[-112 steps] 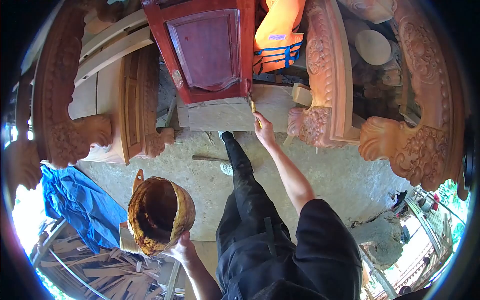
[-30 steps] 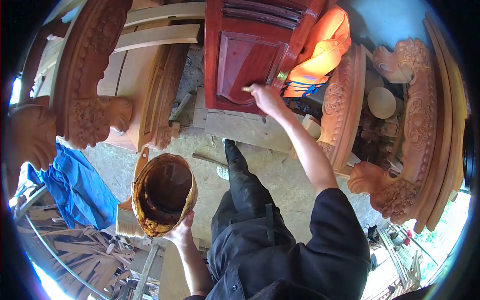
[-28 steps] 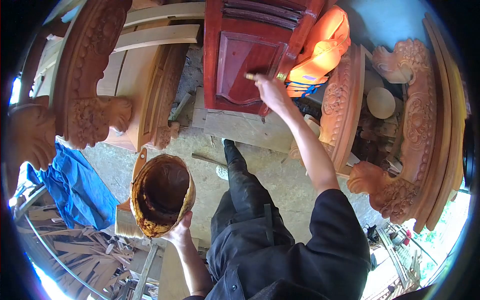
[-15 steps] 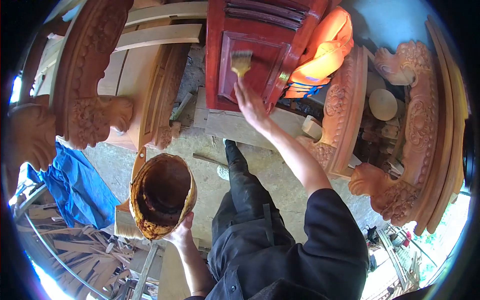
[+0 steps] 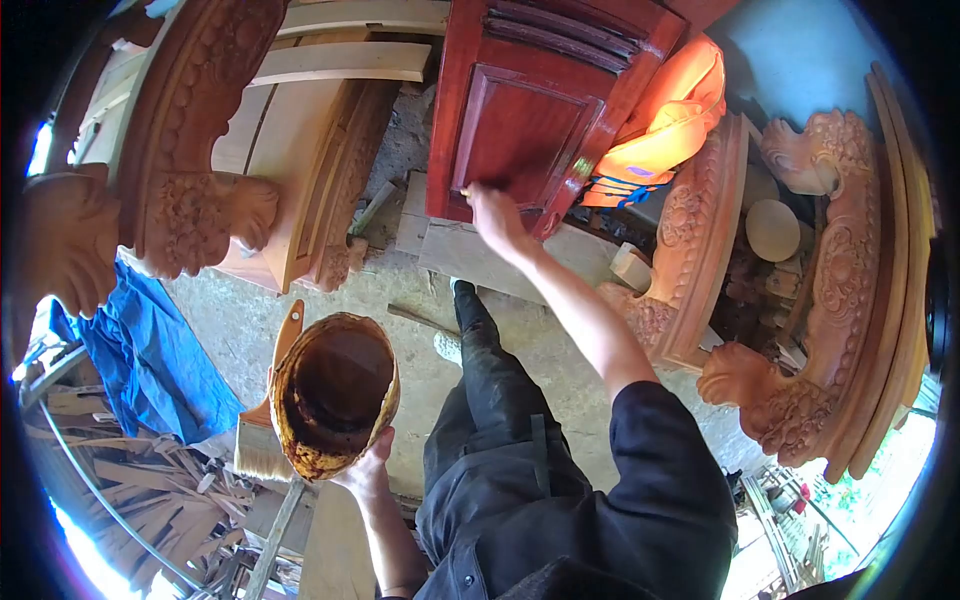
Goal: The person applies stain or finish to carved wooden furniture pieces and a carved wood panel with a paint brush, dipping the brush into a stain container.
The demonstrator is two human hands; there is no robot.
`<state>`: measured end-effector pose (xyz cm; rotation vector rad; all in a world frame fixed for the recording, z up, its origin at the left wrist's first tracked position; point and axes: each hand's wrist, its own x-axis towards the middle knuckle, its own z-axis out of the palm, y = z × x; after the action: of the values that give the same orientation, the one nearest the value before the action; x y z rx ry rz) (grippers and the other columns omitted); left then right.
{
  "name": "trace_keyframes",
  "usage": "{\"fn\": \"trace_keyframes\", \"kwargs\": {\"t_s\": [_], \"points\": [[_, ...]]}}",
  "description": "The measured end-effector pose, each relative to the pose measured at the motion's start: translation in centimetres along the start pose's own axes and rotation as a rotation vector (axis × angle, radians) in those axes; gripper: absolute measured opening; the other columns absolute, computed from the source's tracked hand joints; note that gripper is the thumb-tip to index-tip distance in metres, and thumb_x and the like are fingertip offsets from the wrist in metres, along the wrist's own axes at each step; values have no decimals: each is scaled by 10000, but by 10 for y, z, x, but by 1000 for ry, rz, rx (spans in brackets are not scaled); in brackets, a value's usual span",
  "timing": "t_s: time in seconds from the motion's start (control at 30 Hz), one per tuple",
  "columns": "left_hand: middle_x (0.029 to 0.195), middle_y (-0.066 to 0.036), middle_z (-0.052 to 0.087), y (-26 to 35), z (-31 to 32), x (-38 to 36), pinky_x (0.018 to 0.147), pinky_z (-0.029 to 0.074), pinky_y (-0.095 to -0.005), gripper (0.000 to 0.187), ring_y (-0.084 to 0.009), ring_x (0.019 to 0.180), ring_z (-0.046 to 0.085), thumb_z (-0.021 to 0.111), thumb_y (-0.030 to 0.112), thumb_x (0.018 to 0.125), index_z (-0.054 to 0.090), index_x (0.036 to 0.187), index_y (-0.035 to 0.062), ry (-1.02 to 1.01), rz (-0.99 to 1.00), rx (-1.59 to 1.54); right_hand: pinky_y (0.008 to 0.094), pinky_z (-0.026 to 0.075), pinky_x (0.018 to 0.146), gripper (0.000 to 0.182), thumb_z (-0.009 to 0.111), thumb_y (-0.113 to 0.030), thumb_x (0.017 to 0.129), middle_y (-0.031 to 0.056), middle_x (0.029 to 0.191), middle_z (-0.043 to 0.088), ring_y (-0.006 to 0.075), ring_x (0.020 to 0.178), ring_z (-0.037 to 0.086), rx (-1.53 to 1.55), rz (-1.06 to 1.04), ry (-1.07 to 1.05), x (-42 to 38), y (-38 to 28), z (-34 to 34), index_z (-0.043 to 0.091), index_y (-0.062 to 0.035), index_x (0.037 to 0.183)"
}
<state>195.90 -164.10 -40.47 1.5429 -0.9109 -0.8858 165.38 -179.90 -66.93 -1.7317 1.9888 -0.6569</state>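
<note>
My right hand [image 5: 493,215] reaches forward and is closed around a paintbrush, only a sliver of which shows, at the lower edge of a glossy red wooden door panel [image 5: 530,120] that leans upright. My left hand [image 5: 368,470] grips a stained, rusty-brown paint bucket [image 5: 335,395] by its lower rim, with the dark inside of the bucket facing me. My black-trousered leg [image 5: 485,370] stretches toward the door.
Carved unpainted furniture parts stand left [image 5: 190,190] and right [image 5: 820,300]. An orange life vest [image 5: 665,130] hangs beside the door. A wide brush [image 5: 265,440] lies under the bucket, next to a blue tarp [image 5: 140,360] and wood scraps [image 5: 130,500]. The floor is bare concrete [image 5: 330,300].
My right hand moved the brush from the panel's right edge to its middle, then down to its lower edge, where the bristles are now hidden. The bucket stayed in my left hand.
</note>
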Motion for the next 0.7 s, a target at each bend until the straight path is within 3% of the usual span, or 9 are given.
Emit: {"fn": "trace_keyframes", "kwargs": {"t_s": [0.1,0.2,0.3,0.37,0.4,0.5,0.57,0.63,0.7], "points": [[1479,-119,365,2,1,2,1137,355,-422,1186,-257,1338,394,947,259,600,228,1519,43,-12,14,-4,482,566,683,196,533,-29,915,241,874,694,382,808,704,-78,43,43,49,-42,-71,663,-18,1062],[1487,-125,354,3,1,2,1145,346,-425,1202,-258,1346,387,944,290,605,210,1524,43,-24,43,2,417,601,652,188,543,-43,944,216,928,705,347,780,711,-99,-33,311,73,-89,-132,657,-27,1093],[1494,-129,342,5,2,2,1151,337,-427,1222,-261,1357,374,943,320,601,196,1527,40,-22,17,4,383,591,494,205,571,-7,906,257,980,662,317,642,697,-215,-248,532,84,-101,-140,597,37,1104],[1506,-134,323,1,1,1,1157,327,-430,1237,-268,1371,357,939,334,605,176,1532,33,-26,16,29,327,618,511,239,570,65,875,288,1073,625,287,669,696,-414,-326,527,79,-91,-108,580,84,1113],[1506,-134,323,-3,0,0,1157,327,-430,1237,-268,1371,357,939,334,605,176,1532,33,-24,15,29,373,641,641,306,584,39,873,305,1269,566,352,886,703,-421,-250,378,69,-87,-86,588,74,1177],[1516,-140,306,-7,-8,-7,1160,320,-433,1253,-276,1381,347,933,352,610,155,1537,30,-50,-1,78,365,634,635,288,575,50,863,335,1193,586,336,842,694,-797,-421,353,39,-63,-20,618,85,1146],[1528,-139,288,-6,-13,-10,1167,305,-438,1276,-281,1397,323,932,364,608,131,1547,42,-92,-76,156,394,611,599,242,571,16,862,348,1129,598,325,778,701,-771,-488,250,13,-64,9,621,101,1083],[1532,-137,278,-6,-11,-9,1169,299,-440,1286,-281,1405,308,933,367,603,124,1551,49,-99,-58,128,419,588,580,197,570,-24,854,332,1023,626,330,714,702,-360,-71,-194,-14,-58,45,625,90,1005],[1537,-135,269,-9,-14,-10,1171,294,-442,1297,-281,1414,293,935,370,599,116,1555,57,-111,-37,97,418,589,588,191,560,-72,870,307,945,645,342,676,698,-420,-91,-263,-42,-8,89,614,63,994]]}}
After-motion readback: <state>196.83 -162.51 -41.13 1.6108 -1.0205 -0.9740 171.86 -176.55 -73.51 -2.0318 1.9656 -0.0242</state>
